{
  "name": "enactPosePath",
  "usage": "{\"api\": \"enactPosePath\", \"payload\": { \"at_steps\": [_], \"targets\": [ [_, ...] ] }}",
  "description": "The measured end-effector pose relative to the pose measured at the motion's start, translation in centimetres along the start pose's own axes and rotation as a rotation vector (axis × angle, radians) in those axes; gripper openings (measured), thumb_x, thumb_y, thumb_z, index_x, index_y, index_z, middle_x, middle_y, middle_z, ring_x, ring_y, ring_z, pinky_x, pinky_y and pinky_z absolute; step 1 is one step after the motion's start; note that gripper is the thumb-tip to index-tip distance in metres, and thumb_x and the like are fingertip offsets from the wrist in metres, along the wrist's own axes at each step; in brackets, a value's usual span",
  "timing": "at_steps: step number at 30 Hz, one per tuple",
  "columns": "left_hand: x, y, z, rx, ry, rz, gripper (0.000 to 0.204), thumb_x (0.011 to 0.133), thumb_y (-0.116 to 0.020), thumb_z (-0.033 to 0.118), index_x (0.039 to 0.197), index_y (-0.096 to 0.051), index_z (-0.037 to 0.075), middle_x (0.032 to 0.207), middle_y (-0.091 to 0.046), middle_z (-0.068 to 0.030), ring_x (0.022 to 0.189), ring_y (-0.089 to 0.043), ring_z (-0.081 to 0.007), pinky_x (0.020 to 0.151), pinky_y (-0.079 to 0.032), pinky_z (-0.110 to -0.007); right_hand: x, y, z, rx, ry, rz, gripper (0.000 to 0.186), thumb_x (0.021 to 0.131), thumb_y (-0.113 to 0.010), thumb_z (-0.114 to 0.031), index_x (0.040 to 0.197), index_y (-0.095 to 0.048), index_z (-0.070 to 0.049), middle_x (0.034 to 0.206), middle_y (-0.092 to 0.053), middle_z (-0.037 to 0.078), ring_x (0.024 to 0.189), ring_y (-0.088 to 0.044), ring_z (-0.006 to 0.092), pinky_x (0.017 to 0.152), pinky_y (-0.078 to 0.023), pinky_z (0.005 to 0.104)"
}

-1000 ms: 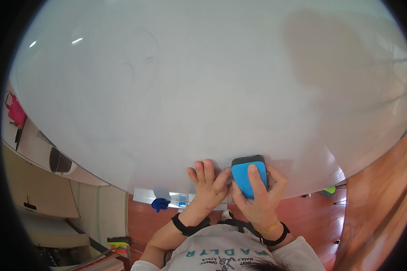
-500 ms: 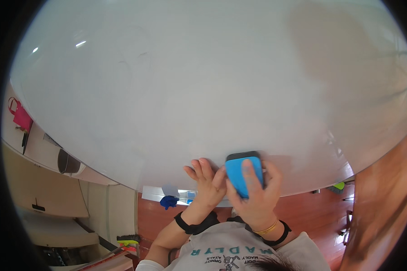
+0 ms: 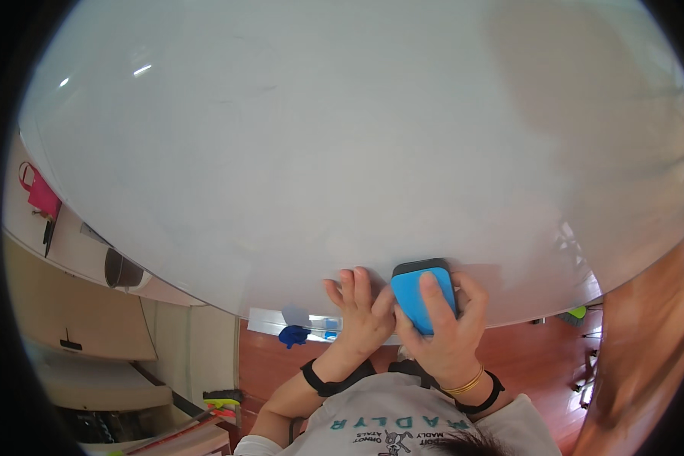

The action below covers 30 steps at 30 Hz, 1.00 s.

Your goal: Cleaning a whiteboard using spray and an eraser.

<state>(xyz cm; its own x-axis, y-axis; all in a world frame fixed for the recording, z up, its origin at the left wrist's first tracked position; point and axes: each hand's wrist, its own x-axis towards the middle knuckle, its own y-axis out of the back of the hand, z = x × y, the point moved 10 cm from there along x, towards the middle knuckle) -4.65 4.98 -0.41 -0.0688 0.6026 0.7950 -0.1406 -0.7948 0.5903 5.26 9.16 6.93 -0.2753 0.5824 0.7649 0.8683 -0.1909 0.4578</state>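
A large whiteboard (image 3: 296, 167) fills most of the view, with faint dark marks (image 3: 243, 95) on its upper left part. Near its lower edge, my right hand (image 3: 454, 330) grips a blue whiteboard eraser (image 3: 422, 292) with a dark pad at its far end. The thumb lies along the eraser's top and the fingers wrap its sides. Just left of it, my left hand (image 3: 363, 323) rests with spread fingers against the board, its thumb side close to the eraser. Nothing is held in the left hand.
Below the board's edge, a pale ledge (image 3: 266, 321) carries a blue object (image 3: 293, 336). To the left are a pink bag (image 3: 44, 199), a dark cup (image 3: 121, 269) on a white surface, and a broom (image 3: 222, 398). Reddish wood floor (image 3: 524, 357) shows below; another broom head (image 3: 576, 313) lies right.
The whole view has shifted slightly, so the surroundings and both hands appear farther right. My right hand keeps its hold on the eraser, and my left hand stays beside it with fingers spread.
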Motion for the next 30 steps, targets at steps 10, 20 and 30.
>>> {"api": "enactPosePath", "payload": {
  "at_steps": [10,20,30],
  "targets": [
    [1.1,3.4,-3.7,0.031,-0.086,-0.069,0.075,0.064,-0.073,0.028,0.122,-0.029,0.008,0.135,-0.002,-0.0291,0.127,0.006,-0.0417,0.096,0.008,-0.056,-0.7,1.0,-0.3,-0.027,-0.208,0.227,0.063,0.057,-0.071,-0.010,0.116,-0.048,-0.012,0.101,-0.044,0.016,0.074,-0.050,0.0254,0.055,-0.044,0.0306],
    [0.4,2.5,-4.2,0.076,-0.144,-0.081,0.063,0.064,-0.071,0.038,0.113,-0.041,0.014,0.133,-0.013,-0.0272,0.127,0.006,-0.0407,0.094,0.013,-0.056,-0.4,1.3,-1.9,-0.151,-0.207,0.316,0.064,0.054,-0.069,-0.010,0.114,-0.049,-0.013,0.098,-0.045,0.016,0.074,-0.050,0.0266,0.053,-0.043,0.0317],
    [0.2,2.4,-4.3,0.014,-0.169,-0.102,0.059,0.065,-0.071,0.035,0.112,-0.042,0.013,0.136,-0.001,-0.0277,0.126,0.013,-0.0403,0.093,0.017,-0.055,-0.9,0.5,-2.4,-0.202,-0.221,0.308,0.059,0.056,-0.068,-0.013,0.112,-0.051,-0.015,0.095,-0.046,0.013,0.063,-0.051,0.0214,0.050,-0.045,0.0297]
  ]
}}
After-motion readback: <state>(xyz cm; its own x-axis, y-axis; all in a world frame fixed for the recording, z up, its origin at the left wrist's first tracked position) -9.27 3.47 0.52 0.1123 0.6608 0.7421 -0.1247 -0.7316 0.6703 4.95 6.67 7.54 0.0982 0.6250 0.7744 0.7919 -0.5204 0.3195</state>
